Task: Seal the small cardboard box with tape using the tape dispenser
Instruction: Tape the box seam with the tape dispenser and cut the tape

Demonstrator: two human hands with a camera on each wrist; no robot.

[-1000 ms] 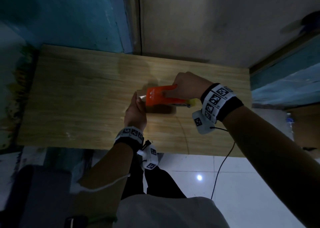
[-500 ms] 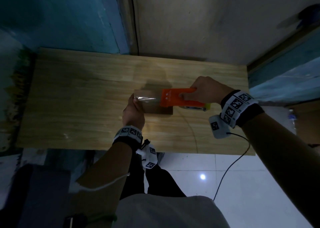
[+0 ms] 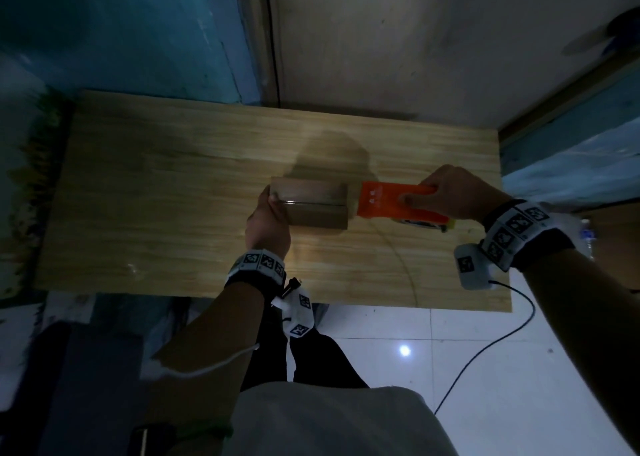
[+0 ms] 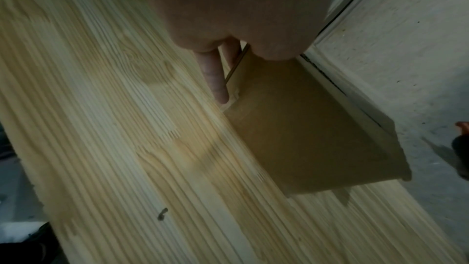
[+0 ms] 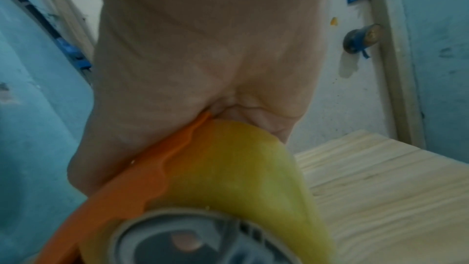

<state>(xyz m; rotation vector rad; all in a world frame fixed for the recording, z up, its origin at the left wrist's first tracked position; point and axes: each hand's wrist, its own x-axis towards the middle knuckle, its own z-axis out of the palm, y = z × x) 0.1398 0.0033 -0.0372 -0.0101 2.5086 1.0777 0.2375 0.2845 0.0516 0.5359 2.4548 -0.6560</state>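
The small cardboard box (image 3: 311, 213) lies mid-table on the wooden table (image 3: 156, 196), its top flaps closed, with a shiny strip of tape (image 3: 304, 200) along the seam. My left hand (image 3: 268, 221) holds its left end, thumb on top and a finger (image 4: 215, 79) down the end face of the box (image 4: 304, 138). My right hand (image 3: 446, 192) grips the orange tape dispenser (image 3: 388, 202), which sits just beyond the box's right end. In the right wrist view the dispenser (image 5: 142, 188) and its yellowish tape roll (image 5: 241, 168) fill the frame under my right hand (image 5: 203, 47).
The table stands against a pale wall (image 3: 415, 40) and blue wall (image 3: 121, 22). A door with a round knob (image 5: 361, 37) is beyond the table's end. White floor tiles (image 3: 450, 369) and a black cable (image 3: 485, 348) lie below the near edge.
My right hand has drawn the dispenser rightwards along the box top, from its left end to past its right end, leaving tape on the seam. The left hand stayed on the box.
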